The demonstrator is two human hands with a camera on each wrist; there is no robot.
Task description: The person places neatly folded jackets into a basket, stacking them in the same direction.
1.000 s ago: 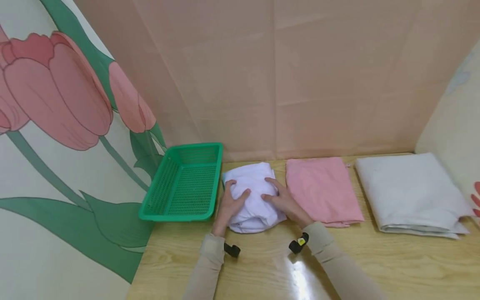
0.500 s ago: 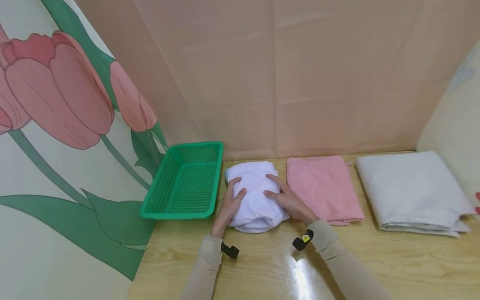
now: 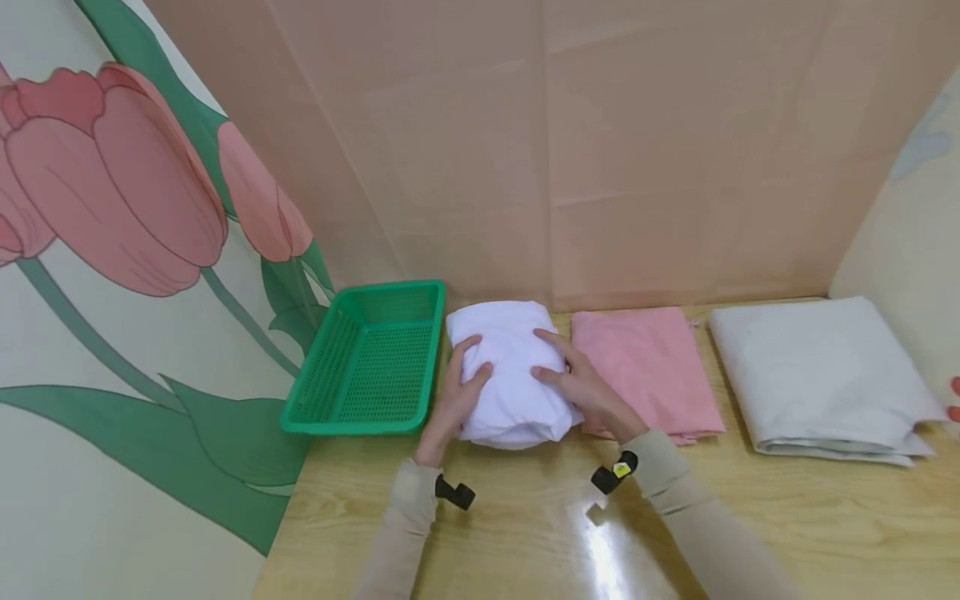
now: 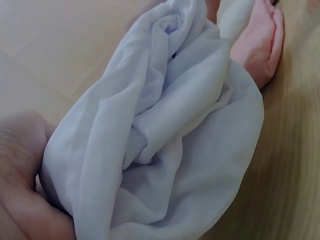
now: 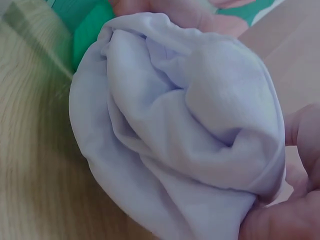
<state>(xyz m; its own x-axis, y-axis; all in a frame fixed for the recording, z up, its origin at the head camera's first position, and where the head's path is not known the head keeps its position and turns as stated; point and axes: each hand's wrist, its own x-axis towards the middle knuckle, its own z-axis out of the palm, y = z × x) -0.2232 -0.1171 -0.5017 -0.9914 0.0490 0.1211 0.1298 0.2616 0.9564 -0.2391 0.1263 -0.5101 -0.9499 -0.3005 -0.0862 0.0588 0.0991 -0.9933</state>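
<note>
A folded white cloth [image 3: 510,379], bundled with soft folds at its near end, is held between both hands. My left hand [image 3: 457,396] grips its left side, thumb on top and fingers along the edge. The right hand [image 3: 592,392] grips the opposite side in the same way. In the left wrist view, the cloth [image 4: 165,130] shows loosely rolled layers at its end, and its underside seems off the wood. The right wrist view has the cloth [image 5: 185,120] between the fingers and thumb of the right hand [image 5: 285,217]. The fingers under the cloth are hidden.
A green perforated basket [image 3: 352,429] stands left of the white cloth. To the right lie a folded pink cloth [image 3: 645,358] and a larger folded pale grey cloth [image 3: 821,375]. A wall closes off the back of the wooden table [image 3: 525,533].
Both hands have raised the white cloth and shifted it slightly away from the person. Basket, pink cloth and grey cloth stay where they were.
</note>
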